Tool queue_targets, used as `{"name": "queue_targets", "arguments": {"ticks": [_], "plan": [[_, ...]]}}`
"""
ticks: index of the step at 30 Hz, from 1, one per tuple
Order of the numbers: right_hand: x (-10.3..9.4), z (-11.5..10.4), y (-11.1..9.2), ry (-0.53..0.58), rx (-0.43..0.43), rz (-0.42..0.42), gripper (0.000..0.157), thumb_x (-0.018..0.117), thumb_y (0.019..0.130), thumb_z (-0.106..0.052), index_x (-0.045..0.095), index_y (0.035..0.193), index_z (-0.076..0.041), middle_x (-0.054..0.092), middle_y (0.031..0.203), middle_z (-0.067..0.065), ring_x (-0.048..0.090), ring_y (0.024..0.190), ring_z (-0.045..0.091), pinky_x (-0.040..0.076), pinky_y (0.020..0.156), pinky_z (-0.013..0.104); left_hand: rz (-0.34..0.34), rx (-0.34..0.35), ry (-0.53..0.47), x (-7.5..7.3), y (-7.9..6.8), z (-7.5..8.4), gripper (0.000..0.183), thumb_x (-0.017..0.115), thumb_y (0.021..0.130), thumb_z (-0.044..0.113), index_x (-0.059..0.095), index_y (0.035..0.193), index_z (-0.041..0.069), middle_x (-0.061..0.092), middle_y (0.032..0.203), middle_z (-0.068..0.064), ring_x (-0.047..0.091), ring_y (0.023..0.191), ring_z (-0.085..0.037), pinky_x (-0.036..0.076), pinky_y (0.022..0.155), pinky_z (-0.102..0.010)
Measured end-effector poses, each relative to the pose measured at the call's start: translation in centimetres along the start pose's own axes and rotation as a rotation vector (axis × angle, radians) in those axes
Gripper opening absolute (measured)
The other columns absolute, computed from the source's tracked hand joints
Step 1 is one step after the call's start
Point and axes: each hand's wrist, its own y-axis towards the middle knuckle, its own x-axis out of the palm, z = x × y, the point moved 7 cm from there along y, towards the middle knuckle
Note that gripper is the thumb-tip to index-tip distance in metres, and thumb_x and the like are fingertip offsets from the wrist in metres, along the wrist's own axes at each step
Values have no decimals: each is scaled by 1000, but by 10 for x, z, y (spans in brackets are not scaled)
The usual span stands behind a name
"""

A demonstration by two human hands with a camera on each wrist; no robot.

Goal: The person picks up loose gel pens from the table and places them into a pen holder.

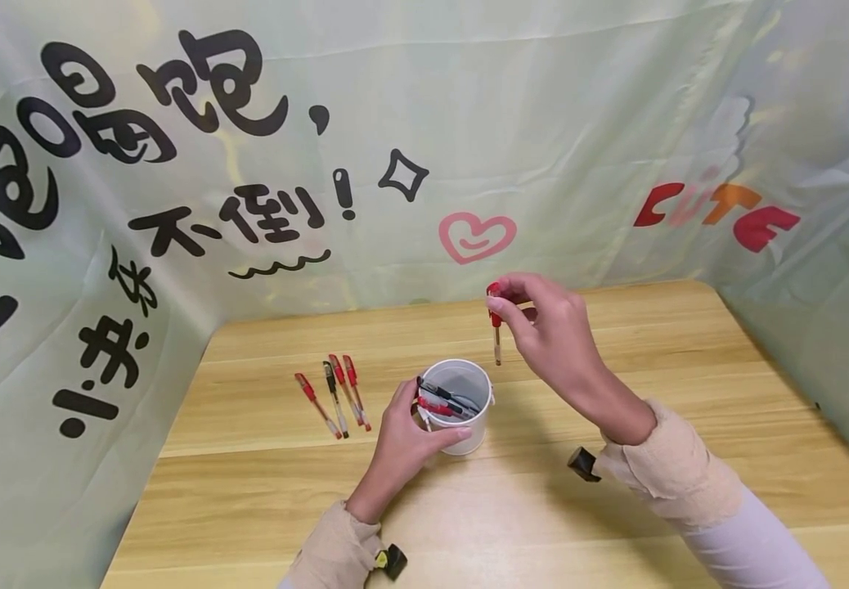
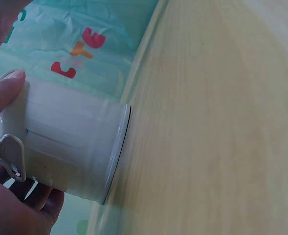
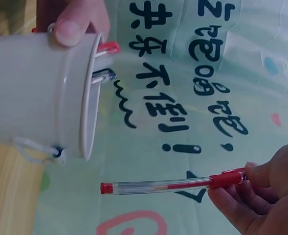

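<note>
My left hand point(image 1: 402, 433) grips a small white bucket point(image 1: 472, 435), thumb and fingers around its side near the rim. The bucket stands upright on the wooden table. Inside it lean a black-capped pen point(image 1: 435, 389) and a red-capped pen point(image 1: 435, 406). My right hand point(image 1: 560, 331) pinches another red gel pen point(image 3: 158, 187) by its capped end, between thumb and fingers. That pen hangs nearly vertical, barrel end down, beyond and to the right of the bucket's rim, apart from it. In the right wrist view its clear barrel shows a red refill.
Left of the bucket, several pens lie side by side on the table point(image 1: 233, 483), among them a black-capped pen point(image 1: 334, 397) and a red-capped pen point(image 1: 317, 406). A printed cloth point(image 1: 572, 164) hangs behind and along both sides. The bucket's wire handle point(image 3: 33, 152) hangs down its side.
</note>
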Motion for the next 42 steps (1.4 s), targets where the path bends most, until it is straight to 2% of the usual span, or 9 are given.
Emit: {"name": "queue_targets", "arguments": {"ticks": [2, 6, 9, 17, 22, 26, 33, 42], "plan": [[-1, -5, 0, 14, -26, 13, 21, 79, 89, -5, 72, 107, 2, 75, 94, 11, 75, 85, 21, 60, 74, 18, 0, 1, -2, 0, 0, 0, 89, 100, 64, 39, 58, 140, 21, 63, 130, 6, 59, 124, -15, 43, 113, -48], [-1, -13, -1, 51, -58, 29, 19, 79, 89, -4, 72, 106, 2, 76, 94, 10, 75, 85, 19, 55, 78, 7, -2, 0, -2, 0, 0, 0, 88, 100, 64, 40, 58, 140, 22, 63, 130, 6, 59, 123, -15, 44, 112, -48], [1, -17, -2, 83, -78, 26, 17, 79, 89, -2, 72, 105, 1, 75, 94, 9, 75, 84, 18, 59, 78, 14, -3, -2, 2, 0, 0, 1, 88, 99, 65, 41, 58, 140, 22, 63, 130, 6, 58, 123, -16, 44, 112, -48], [18, -26, -5, 133, -125, -18, 16, 79, 88, -2, 73, 103, -2, 76, 90, 6, 73, 82, 14, 61, 76, 19, -6, -7, -5, 0, -1, -1, 87, 99, 65, 41, 58, 140, 25, 63, 132, 7, 58, 124, -15, 43, 112, -49], [36, -29, -14, 164, -223, -24, 18, 81, 86, 1, 73, 101, -2, 76, 90, 6, 74, 81, 14, 63, 71, 25, -6, -10, -3, -1, -1, -1, 85, 98, 66, 42, 58, 139, 25, 62, 132, 7, 58, 123, -15, 45, 111, -49], [50, -28, -24, 175, -276, -40, 19, 81, 84, 2, 73, 101, -2, 76, 92, 7, 74, 81, 15, 62, 70, 23, -11, -1, -3, -1, -1, 0, 85, 98, 67, 43, 57, 139, 24, 62, 131, 6, 59, 121, -15, 47, 108, -46], [64, -23, -31, 156, -299, -66, 17, 81, 85, 0, 74, 101, -3, 76, 92, 5, 73, 80, 13, 62, 71, 22, -18, 8, -7, 0, -1, -1, 83, 98, 67, 43, 58, 138, 26, 62, 131, 7, 59, 121, -14, 46, 109, -46], [76, -13, -35, 138, -287, -124, 13, 77, 90, -2, 74, 102, -4, 77, 94, 5, 74, 83, 14, 62, 72, 23, -11, 12, 15, 0, 0, -1, 85, 97, 67, 45, 58, 139, 27, 63, 129, 7, 59, 120, -14, 46, 108, -46]]}}
